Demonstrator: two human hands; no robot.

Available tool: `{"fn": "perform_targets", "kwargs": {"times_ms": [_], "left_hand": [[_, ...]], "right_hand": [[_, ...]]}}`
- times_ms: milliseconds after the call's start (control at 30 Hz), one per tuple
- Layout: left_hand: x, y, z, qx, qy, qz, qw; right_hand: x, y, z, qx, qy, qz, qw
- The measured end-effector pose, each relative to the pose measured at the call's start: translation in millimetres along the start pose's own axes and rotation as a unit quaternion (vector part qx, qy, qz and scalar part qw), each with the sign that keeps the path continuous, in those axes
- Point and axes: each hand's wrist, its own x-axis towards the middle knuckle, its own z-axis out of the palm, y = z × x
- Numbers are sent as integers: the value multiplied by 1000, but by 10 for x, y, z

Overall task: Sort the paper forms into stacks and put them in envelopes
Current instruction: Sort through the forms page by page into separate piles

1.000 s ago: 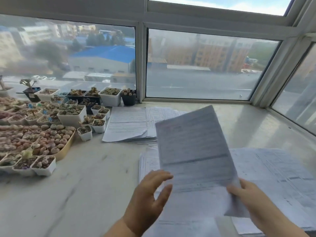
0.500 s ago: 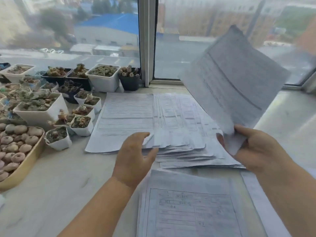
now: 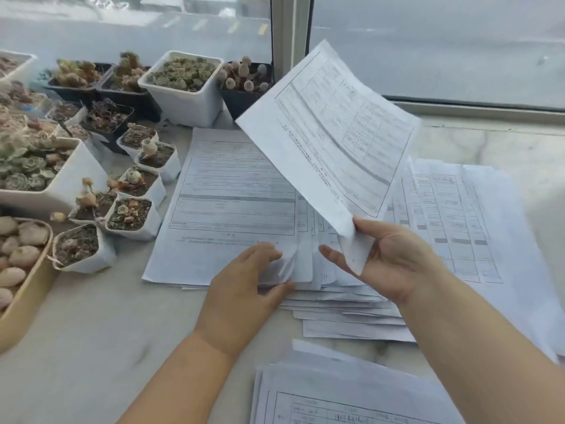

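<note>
While the right hand pinches the lower corner of one printed form between thumb and fingers, the sheet stands tilted up above the desk, its far edge reaching toward the window frame. The left hand lies on the near edge of the spread stack of forms, fingers and thumb curled around some lifted sheet corners. This stack lies flat in the middle of the desk, fanned toward the right. A second stack lies at the near edge, apart from the first. On the left stand many small pots with succulents; a white square pot is just beside the far corner of the forms. A tan tray with round pale plants is at the left border.
</note>
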Motion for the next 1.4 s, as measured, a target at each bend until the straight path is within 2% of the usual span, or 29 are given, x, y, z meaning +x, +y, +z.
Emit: {"fn": "perform_targets", "kwargs": {"times_ms": [200,367,433,533,567,633,733,767,800,933,1033,1133,1200,1300,1400], "left_hand": [[49,-91,-116,-95,-4,-29,995],[39,-79,-80,-62,97,-25,993],[11,-111,-23,-65,107,-41,991],[-29,-195,94,54,112,-17,992],[-32,-222,112,60,129,-30,989],[-5,-146,32,-38,197,-121,972],[59,-53,-157,-211,311,-263,888],[64,-32,-232,-229,329,-274,874],[68,-20,-304,-225,340,-264,874],[79,-34,-505,-163,343,-173,909],[115,-39,-620,-74,318,-68,943],[150,-111,-592,-54,204,28,977],[163,-219,-483,-34,95,58,993],[144,-387,-271,102,-38,80,991],[121,-390,-215,143,-87,59,984]], "right_hand": [[158,40,76,-43,19,22,999],[139,20,125,-29,13,8,999],[141,39,141,2,14,-4,1000],[91,15,66,19,60,-77,995],[32,-8,1,-12,83,-118,990],[-141,-75,-195,-137,135,-196,962],[-392,-163,-372,-284,162,-223,918],[-430,-166,-369,-312,154,-205,915],[-439,-147,-342,-340,143,-184,911],[-206,130,28,-455,91,-127,877],[169,336,361,-476,67,-95,872],[462,391,519,-452,63,-47,889],[545,405,478,-435,58,-22,898],[502,395,354,-431,43,-10,901],[391,352,216,-422,41,-17,906]]}}
